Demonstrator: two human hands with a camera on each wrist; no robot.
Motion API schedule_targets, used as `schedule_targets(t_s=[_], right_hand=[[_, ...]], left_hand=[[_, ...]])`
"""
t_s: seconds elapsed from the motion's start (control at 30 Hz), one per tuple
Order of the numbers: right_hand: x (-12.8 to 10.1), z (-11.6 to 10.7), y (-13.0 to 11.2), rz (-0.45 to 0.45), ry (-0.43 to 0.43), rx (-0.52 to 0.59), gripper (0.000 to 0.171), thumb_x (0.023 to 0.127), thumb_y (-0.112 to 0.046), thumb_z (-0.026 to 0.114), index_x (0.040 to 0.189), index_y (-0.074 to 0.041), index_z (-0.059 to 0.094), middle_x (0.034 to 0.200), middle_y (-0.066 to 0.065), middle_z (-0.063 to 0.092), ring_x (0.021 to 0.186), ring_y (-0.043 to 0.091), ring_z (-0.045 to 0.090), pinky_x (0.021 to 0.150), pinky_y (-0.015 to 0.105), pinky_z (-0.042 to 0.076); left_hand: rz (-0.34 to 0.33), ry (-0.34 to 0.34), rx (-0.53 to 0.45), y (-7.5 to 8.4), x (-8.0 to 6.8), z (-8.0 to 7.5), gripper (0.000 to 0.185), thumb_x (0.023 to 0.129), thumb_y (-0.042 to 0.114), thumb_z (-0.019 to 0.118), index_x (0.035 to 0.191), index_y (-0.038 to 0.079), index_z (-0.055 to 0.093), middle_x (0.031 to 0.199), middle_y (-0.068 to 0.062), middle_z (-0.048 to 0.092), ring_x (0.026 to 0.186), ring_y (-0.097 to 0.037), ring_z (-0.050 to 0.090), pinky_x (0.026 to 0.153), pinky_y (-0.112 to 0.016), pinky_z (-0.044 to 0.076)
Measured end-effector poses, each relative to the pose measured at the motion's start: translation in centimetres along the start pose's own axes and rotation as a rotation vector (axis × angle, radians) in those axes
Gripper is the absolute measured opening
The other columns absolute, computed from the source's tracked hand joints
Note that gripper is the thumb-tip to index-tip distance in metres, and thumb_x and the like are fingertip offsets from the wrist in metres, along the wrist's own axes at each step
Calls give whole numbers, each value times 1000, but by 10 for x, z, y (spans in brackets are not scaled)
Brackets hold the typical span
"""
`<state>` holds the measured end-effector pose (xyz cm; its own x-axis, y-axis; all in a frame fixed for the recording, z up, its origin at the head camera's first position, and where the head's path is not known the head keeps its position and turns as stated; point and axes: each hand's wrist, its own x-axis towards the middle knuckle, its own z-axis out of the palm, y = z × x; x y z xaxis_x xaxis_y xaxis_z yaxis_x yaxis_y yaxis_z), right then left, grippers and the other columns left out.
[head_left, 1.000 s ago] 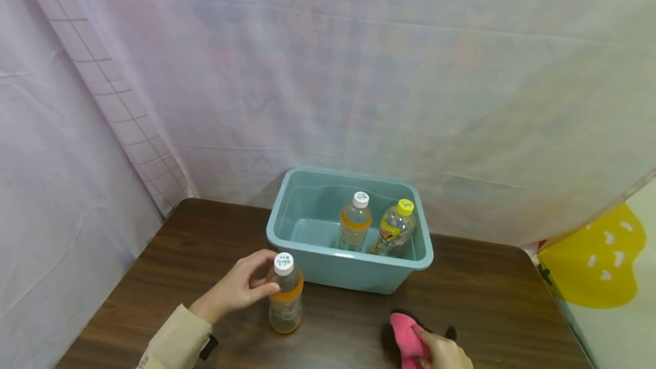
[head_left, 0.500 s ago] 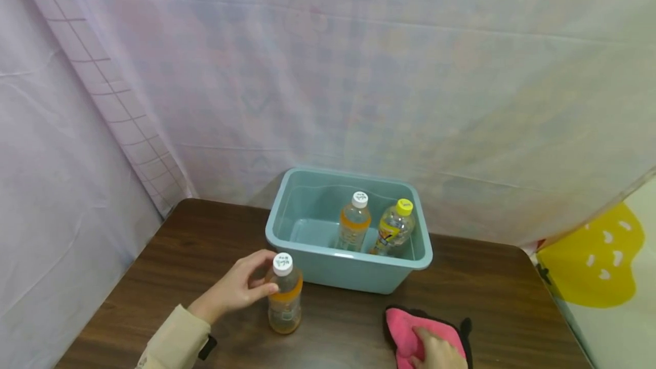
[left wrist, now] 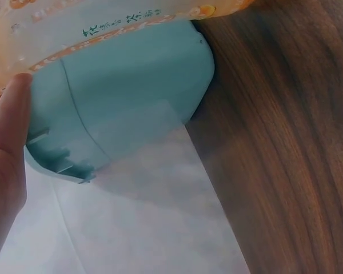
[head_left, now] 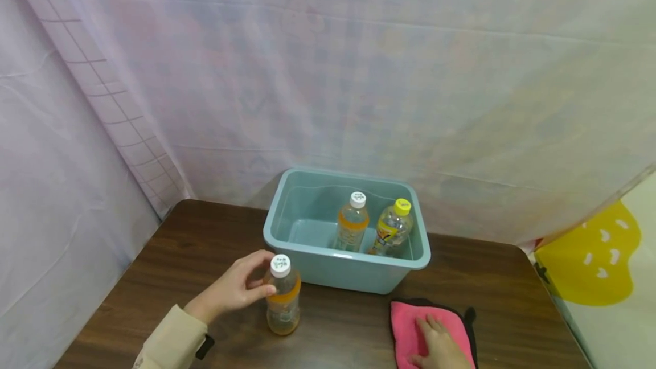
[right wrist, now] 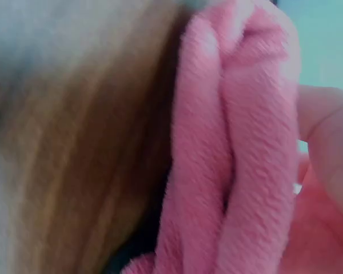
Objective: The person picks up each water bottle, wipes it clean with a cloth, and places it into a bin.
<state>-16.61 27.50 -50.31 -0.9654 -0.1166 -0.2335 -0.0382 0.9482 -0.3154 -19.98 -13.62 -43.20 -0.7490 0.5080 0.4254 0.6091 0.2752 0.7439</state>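
Note:
My left hand (head_left: 238, 286) grips an upright plastic drink bottle (head_left: 283, 306) round its upper part, thumb in front and fingers behind. The bottle has a white cap with writing and an orange band, and stands on the table. In the left wrist view the bottle's printed side (left wrist: 120, 25) crosses the top. My right hand (head_left: 442, 346) rests with fingers extended on a pink cloth (head_left: 405, 323) with a dark border, spread on the table. In the right wrist view the cloth (right wrist: 240, 142) rises in a thick fold beside a finger; other fingers are hidden there.
A light blue-green plastic basin (head_left: 338, 272) stands behind the bottle, against the curtain (head_left: 328, 101). Inside, on its right, are a white-capped bottle (head_left: 352, 224) and a yellow-capped bottle (head_left: 394, 229). The dark wooden table (head_left: 205, 244) extends around them.
The pink cloth, bunched under my right hand a second ago, has been unfolded and now lies spread out. My right fingers have gone from pinching it to lying on it. The left hand stays put.

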Motion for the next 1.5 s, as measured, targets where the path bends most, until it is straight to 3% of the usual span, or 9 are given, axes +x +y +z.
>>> schedule_targets(t_s=[0.1,0.2,0.3,0.4,0.47,0.53,0.73,0.87,1.5], right_hand=[[-6,-10,3,-118,128,32,62,63,-24,81,111,6,56,111,27,55,104,42,51,86,52,42],[-13,-24,4,-269,397,29,47,62,-13,81,102,4,61,98,18,61,91,34,59,75,47,49],[-20,-40,1,-390,681,7,43,56,-3,82,96,0,65,91,11,64,82,27,61,71,27,50],[-23,-60,-6,-420,802,29,43,56,1,81,97,-3,66,91,7,64,82,24,60,75,6,40],[-23,-73,-12,-427,826,49,44,58,2,80,99,-4,65,93,7,64,83,23,59,79,-3,29],[-20,-84,-18,-468,852,51,44,58,4,79,100,-3,65,93,8,63,83,23,59,79,0,32],[-3,-106,-31,-604,905,-44,42,56,2,79,96,-4,67,90,4,62,80,18,56,65,25,46],[9,-106,-35,-608,893,-93,34,58,-8,80,90,-8,69,87,-1,60,77,16,54,55,32,47],[25,-100,-43,-571,913,-115,17,59,-18,82,71,-17,69,64,-11,49,55,6,44,43,23,36]], left_hand=[[1,-4,-3,2,1,-1,35,79,9,69,110,5,53,105,-8,57,97,-8,51,75,-34,51],[6,-5,0,3,1,-2,35,79,9,69,110,5,53,105,-8,57,97,-8,51,75,-32,51],[17,-2,4,3,1,-3,36,78,9,70,110,5,53,104,-8,56,97,-8,51,74,-31,51],[23,-1,4,2,-1,-4,36,78,8,70,110,5,53,104,-8,56,97,-7,51,74,-32,51],[27,-6,6,2,-1,-4,37,78,9,70,111,5,53,105,-8,56,98,-8,51,74,-32,51],[38,-9,20,2,-1,-3,39,79,10,70,113,5,52,107,-8,56,99,-9,51,75,-34,51],[109,-8,64,1,0,-2,43,78,9,70,117,5,52,107,-7,56,99,-10,51,73,-34,52],[107,-8,42,1,0,0,41,78,8,70,115,5,54,105,-7,56,97,-8,50,72,-31,52],[57,-33,-69,3,7,-2,36,76,8,72,109,5,58,101,-8,59,95,-7,53,69,-27,51]])
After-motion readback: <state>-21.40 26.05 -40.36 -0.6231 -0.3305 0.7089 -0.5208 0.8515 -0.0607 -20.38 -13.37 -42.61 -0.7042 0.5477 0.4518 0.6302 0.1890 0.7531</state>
